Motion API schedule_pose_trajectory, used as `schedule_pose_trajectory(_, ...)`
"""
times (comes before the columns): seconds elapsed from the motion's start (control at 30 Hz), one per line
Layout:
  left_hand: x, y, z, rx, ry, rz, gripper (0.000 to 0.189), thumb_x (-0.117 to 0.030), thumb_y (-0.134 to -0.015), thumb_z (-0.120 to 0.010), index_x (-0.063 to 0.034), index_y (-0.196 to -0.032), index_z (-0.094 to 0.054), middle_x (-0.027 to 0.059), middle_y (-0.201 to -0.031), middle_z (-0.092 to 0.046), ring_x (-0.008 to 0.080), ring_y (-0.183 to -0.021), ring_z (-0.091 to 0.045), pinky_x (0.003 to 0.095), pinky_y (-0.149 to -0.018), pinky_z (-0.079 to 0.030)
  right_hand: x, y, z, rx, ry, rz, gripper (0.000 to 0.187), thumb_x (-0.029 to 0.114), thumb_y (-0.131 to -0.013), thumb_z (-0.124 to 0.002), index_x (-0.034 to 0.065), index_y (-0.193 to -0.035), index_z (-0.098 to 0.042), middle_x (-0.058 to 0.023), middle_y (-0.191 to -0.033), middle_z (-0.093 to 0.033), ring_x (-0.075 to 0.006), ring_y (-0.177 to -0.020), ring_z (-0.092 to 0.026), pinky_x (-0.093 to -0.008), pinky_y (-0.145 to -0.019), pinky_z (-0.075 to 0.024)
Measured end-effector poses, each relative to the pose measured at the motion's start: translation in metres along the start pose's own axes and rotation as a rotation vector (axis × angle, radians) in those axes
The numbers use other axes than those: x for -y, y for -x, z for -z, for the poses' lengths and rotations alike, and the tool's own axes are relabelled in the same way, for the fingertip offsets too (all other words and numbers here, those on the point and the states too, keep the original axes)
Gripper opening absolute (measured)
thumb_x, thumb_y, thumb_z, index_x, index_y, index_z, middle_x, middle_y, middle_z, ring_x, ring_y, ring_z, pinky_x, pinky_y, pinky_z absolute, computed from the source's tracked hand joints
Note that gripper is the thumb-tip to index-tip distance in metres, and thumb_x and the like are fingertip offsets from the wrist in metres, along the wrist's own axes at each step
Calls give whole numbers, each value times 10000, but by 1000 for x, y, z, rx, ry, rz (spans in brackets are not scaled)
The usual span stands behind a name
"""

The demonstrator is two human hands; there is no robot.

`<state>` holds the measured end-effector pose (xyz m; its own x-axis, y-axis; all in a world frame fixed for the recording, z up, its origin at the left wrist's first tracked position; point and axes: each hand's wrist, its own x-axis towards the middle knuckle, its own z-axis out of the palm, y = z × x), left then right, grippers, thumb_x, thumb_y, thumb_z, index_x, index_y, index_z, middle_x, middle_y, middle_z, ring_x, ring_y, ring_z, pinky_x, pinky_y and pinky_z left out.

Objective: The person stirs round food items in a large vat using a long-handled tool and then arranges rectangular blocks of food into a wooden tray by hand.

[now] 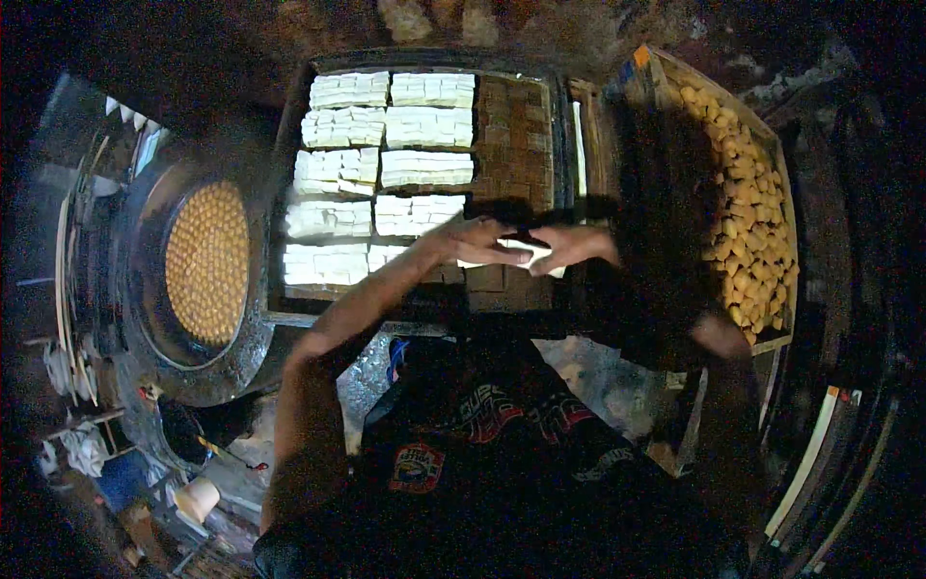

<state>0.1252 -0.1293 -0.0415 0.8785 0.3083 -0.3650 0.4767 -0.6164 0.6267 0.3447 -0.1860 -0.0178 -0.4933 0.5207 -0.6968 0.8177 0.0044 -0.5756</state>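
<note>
Over the near right part of a woven tray [510, 145], my left hand [479, 242] and my right hand [575, 244] meet around white tofu pieces [534, 253]. Fingers of both hands press on them from either side, and the fingers hide part of the pieces. White tofu blocks [427, 127], cut into small pieces, lie in two columns on the tray's left and middle. My left forearm crosses in front of the nearest block of the second column and partly covers it.
To the left, a large round pan [170, 326] holds many golden pieces [208, 264]. A wooden crate [785, 217] of yellow-brown fried pieces [749, 217] stands at the right. A whitish bucket [197, 499] is at lower left. Deep shadow covers the area between tray and crate.
</note>
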Motion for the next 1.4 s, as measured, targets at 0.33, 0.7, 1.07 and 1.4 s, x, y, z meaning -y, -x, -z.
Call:
schedule_pose_trajectory(0.33,-17,21,60,248,262,-18,772,-709,-748,-414,-130,-1252,-487,142,-1262,-484,311,-1176,-429,416,-997,-319,53,35,56,353,-494,-94,743,543,-734,-631,5,-1191,-397,-107,-970,-522,-203,-898,-511,-301,-740,-441)
schedule_pose_trajectory(0.7,20,-44,27,-374,-194,16,750,-559,-691,-643,-40,-1192,-437,181,-993,-590,352,-893,-583,430,-771,-482,-25,-30,43,-547,166,183,783,369,-643,-761,-7,-1193,-351,-226,-1105,-484,-344,-1053,-482,-393,-867,-405)
schedule_pose_trajectory(1.07,20,-74,9,-320,-579,4,826,-566,-719,-557,-8,-1285,-331,209,-1260,-414,382,-1169,-395,543,-967,-282,-46,-31,35,-641,691,-2,891,374,-576,-766,-43,-1241,-344,-214,-1202,-445,-378,-1234,-286,-578,-1047,-85)
schedule_pose_trajectory(1.4,37,-112,-15,-488,-560,-19,750,-506,-686,-601,-51,-1247,-401,126,-1230,-465,304,-1144,-417,512,-944,-268,-54,-40,31,-690,604,-80,695,392,-607,-718,20,-1132,-456,-158,-1140,-510,-325,-1207,-352,-620,-1014,-99)
